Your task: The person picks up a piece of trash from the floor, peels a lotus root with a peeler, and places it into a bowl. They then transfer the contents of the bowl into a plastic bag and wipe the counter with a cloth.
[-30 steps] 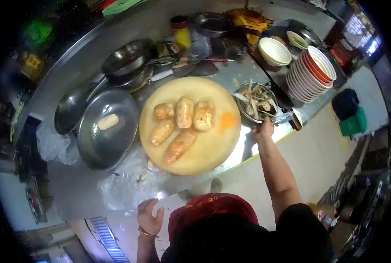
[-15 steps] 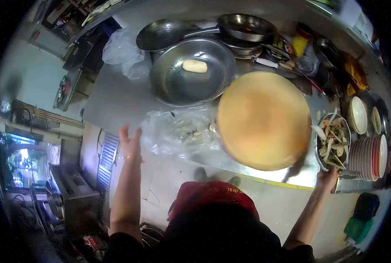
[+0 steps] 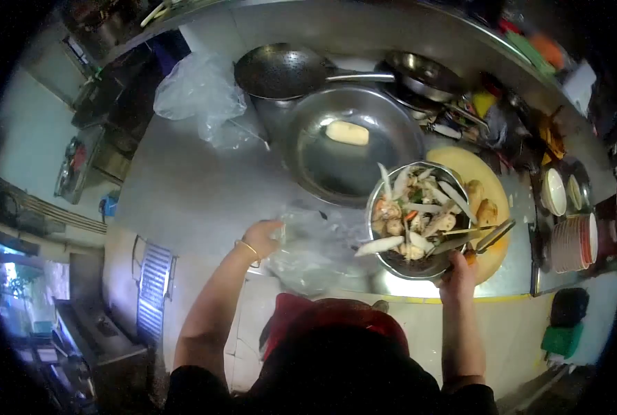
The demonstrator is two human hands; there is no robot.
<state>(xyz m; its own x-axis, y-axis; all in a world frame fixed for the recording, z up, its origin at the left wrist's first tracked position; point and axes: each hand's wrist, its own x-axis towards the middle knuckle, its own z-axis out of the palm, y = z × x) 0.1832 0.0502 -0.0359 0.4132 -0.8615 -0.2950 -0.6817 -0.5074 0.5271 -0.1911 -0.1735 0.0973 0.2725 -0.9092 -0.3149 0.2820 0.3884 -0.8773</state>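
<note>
My right hand [image 3: 460, 274] grips the near right rim of a metal bowl [image 3: 406, 271] heaped with food scraps, including long white strips and mushroom-like pieces. A dark-handled utensil [image 3: 495, 235] lies across the rim beside that hand. The bowl covers part of a round cutting board [image 3: 498, 183], where rounded brownish pieces [image 3: 487, 211] show. My left hand [image 3: 261, 238], with a gold bracelet at the wrist, has its fingers curled at the left edge of a clear plastic bag [image 3: 305, 252] spread on the steel counter. Behind the bag, a wide metal basin [image 3: 350, 173] holds a pale cylindrical food piece [image 3: 348, 133].
A dark wok [image 3: 281, 72] and a frying pan [image 3: 426, 72] stand along the back. A crumpled plastic bag [image 3: 201, 97] lies at back left. Stacked bowls [image 3: 572, 242] are at the right. The counter's yellow-marked edge [image 3: 412, 300] runs in front of me.
My right hand has brought the scrap bowl left, from the far right to over the board and bag. The left hand has moved right onto the plastic bag's edge, its fingers now curled.
</note>
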